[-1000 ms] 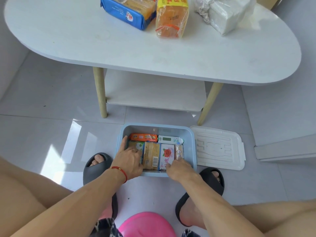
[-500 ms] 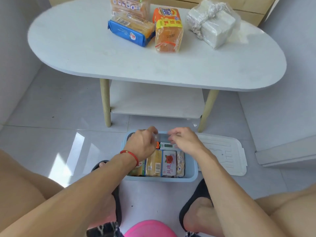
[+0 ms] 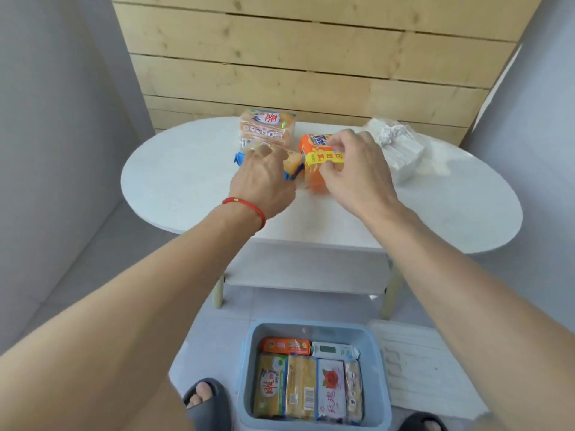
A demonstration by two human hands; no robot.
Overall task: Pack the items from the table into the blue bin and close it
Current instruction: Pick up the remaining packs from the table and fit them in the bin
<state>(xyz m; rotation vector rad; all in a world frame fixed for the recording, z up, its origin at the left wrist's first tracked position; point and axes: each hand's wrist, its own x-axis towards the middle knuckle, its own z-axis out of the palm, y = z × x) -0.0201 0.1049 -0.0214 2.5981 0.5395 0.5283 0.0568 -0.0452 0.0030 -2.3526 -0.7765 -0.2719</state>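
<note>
With right hand (image 3: pixel 357 169) closed on the orange pack (image 3: pixel 317 150) on the table (image 3: pixel 174 181) (left hand (image 3: pixel 264 178) grip unclear), slippery wrap could slip short of the nearly full blue bin (image 3: pixel 245 368).

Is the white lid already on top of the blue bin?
No, the white lid lies flat on the floor to the right of the blue bin, which is open with packages showing inside.

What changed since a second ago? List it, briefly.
Both hands left the blue bin and rose to the table: the right hand now grips the orange pack, the left hand reaches onto the blue pack. Bin contents, lid and white bundle stayed put.
</note>
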